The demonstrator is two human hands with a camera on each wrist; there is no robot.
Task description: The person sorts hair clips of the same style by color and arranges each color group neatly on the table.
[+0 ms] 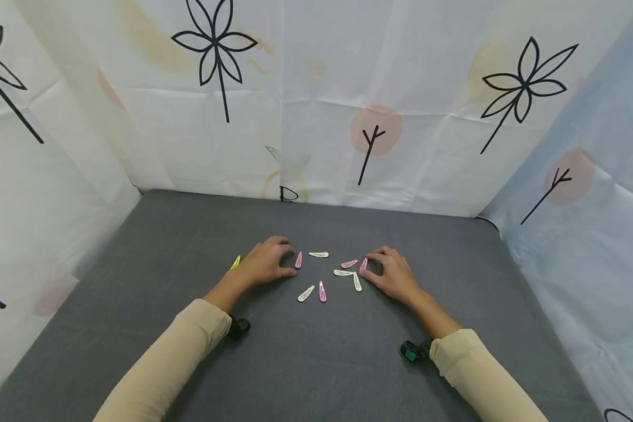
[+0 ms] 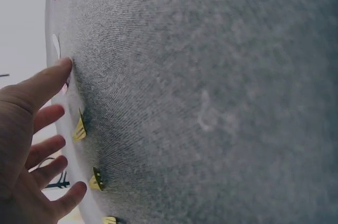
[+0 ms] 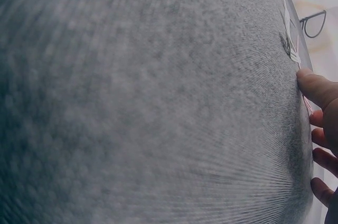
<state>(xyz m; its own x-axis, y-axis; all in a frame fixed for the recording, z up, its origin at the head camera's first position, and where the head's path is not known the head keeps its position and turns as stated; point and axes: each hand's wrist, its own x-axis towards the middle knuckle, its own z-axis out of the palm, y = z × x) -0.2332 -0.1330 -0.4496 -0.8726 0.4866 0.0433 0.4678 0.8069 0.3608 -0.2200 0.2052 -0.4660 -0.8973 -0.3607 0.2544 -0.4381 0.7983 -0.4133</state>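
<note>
My right hand (image 1: 392,274) pinches a pink snap hair clip (image 1: 364,265) between thumb and fingertips on the grey table. In the right wrist view that pink clip shows as a thin edge by the thumb. My left hand (image 1: 266,261) is spread loosely beside another pink hair clip (image 1: 298,260), with thumb and fingers apart. Close to the right fingertips lie a third pink clip (image 1: 350,264) and two white clips (image 1: 343,272), their ends nearly meeting. Nearer to me, a white clip (image 1: 306,293) lies beside a pink one (image 1: 322,291).
Another white clip (image 1: 319,254) lies towards the back. Behind the left hand are yellow clips (image 2: 96,179), mostly hidden by the hand in the head view. White patterned cloth (image 1: 322,117) walls the grey table (image 1: 337,363) at the back and sides.
</note>
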